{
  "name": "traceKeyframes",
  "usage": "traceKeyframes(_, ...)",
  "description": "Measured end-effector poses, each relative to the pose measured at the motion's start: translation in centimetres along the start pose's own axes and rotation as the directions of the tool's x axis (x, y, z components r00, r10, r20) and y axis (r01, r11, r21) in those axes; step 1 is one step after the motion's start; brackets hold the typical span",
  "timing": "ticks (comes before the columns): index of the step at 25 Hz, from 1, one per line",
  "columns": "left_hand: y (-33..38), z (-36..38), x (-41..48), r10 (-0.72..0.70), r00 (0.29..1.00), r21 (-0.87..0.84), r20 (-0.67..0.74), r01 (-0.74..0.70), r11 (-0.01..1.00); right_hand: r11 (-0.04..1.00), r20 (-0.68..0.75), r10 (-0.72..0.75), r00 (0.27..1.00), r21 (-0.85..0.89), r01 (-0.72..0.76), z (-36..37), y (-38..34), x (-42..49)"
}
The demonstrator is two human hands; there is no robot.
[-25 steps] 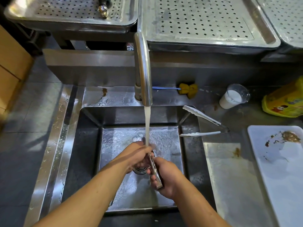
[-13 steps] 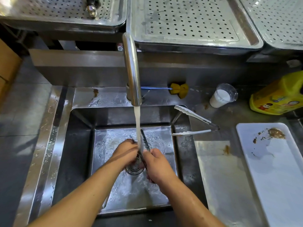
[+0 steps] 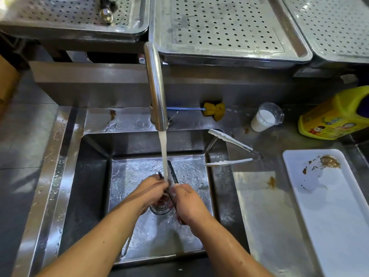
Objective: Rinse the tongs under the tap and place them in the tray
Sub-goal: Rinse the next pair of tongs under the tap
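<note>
Water runs from the steel tap (image 3: 156,86) into the sink (image 3: 95,176). Under the stream I hold a pair of dark-tipped tongs (image 3: 173,172), tips pointing away from me. My right hand (image 3: 189,200) grips their handle end. My left hand (image 3: 151,191) is closed around the arms just left of the stream. A second pair of tongs, white-tipped (image 3: 233,148), lies open on the sink's right rim. A perforated steel tray (image 3: 225,27) stands on the shelf behind the tap.
A white tray (image 3: 335,206) with brown residue lies on the right counter. A plastic cup of white liquid (image 3: 265,117), a yellow detergent jug (image 3: 335,114) and a yellow sponge brush (image 3: 213,110) stand behind the sink. More perforated trays (image 3: 60,17) flank the shelf.
The tongs have turned over in my hands: a second ago their end pointed toward me, now the dark tips point away under the stream. Both hands stayed over the drain.
</note>
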State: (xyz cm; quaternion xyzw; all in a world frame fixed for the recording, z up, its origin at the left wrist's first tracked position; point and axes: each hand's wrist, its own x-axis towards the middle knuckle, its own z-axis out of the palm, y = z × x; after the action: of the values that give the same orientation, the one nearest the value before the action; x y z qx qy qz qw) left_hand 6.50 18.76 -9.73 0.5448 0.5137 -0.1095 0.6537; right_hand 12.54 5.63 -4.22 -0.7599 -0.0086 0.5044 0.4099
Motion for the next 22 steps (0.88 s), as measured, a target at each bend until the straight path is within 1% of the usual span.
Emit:
traceKeyframes(1, -0.1, 0.2, -0.2, -0.001, 1.0, -0.05, 0.029, 0.003, 0.999, 1.0, 0.002, -0.004, 1.0, -0.017, 0.004, 0.0, 0.0, 0.1)
traceKeyframes(2, -0.1, 0.4, -0.2, -0.026, 0.999, -0.15, 0.038, 0.031, 0.988, 1.0, 0.017, 0.004, 1.0, -0.022, -0.004, 0.0, 0.0, 0.1)
traceKeyframes(3, -0.1, 0.5, -0.2, -0.065, 0.997, -0.261, 0.039, 0.073, 0.963, 1.0, 0.052, 0.024, 0.998, 0.005, -0.025, 0.1, 0.1, 0.0)
traceKeyframes(4, -0.2, 0.4, -0.2, -0.086, 0.995, -0.333, 0.046, 0.096, 0.938, 0.996, 0.101, 0.052, 0.994, 0.066, -0.059, 0.2, 0.1, 0.0)
traceKeyframes(5, -0.1, 0.4, -0.5, -0.081, 0.994, -0.362, 0.074, 0.103, 0.927, 0.986, 0.149, 0.077, 0.986, 0.135, -0.098, 0.3, 0.0, 0.0)
traceKeyframes(7, -0.2, 0.3, -1.0, -0.044, 0.993, -0.335, 0.11, 0.078, 0.939, 0.972, 0.198, 0.094, 0.976, 0.193, -0.133, 0.2, -0.2, 0.0)
traceKeyframes(9, -0.3, 0.3, -1.1, -0.033, 0.994, -0.313, 0.101, 0.064, 0.947, 0.982, 0.204, 0.067, 0.977, 0.158, -0.101, 0.0, -0.3, -0.1)
traceKeyframes(12, 0.1, 0.0, -0.7, -0.04, 0.998, -0.315, 0.049, 0.053, 0.948, 0.995, 0.172, 0.016, 0.985, 0.097, -0.033, 0.2, -0.1, -0.2)
traceKeyframes(15, 0.6, 0.0, -1.0, 0.004, 0.993, -0.198, 0.12, 0.02, 0.98, 0.992, 0.116, 0.011, 0.993, 0.122, -0.025, 0.4, 0.1, 0.0)
traceKeyframes(16, 0.8, 0.0, -0.9, -0.002, 0.995, -0.184, 0.102, 0.021, 0.983, 0.991, 0.114, 0.001, 0.993, 0.13, -0.016, 0.5, 0.1, 0.1)
traceKeyframes(18, 0.9, 0.1, -0.3, -0.038, 0.999, -0.211, -0.002, 0.037, 0.977, 0.993, 0.117, -0.017, 0.993, 0.115, 0.004, 0.6, 0.1, 0.2)
traceKeyframes(19, 0.9, 0.2, -0.2, -0.029, 1.0, -0.214, -0.004, 0.028, 0.976, 0.995, 0.106, -0.021, 0.994, 0.103, 0.01, 0.6, 0.0, 0.2)
traceKeyframes(21, 0.9, 0.5, -0.8, 0.017, 0.995, -0.19, 0.098, 0.002, 0.982, 0.998, 0.077, -0.044, 0.996, 0.056, 0.04, 0.5, -0.1, 0.5)
traceKeyframes(22, 0.7, 0.5, -0.8, 0.006, 0.991, -0.169, 0.132, 0.016, 0.985, 0.998, 0.058, -0.062, 0.996, -0.001, 0.063, 0.5, -0.1, 0.6)
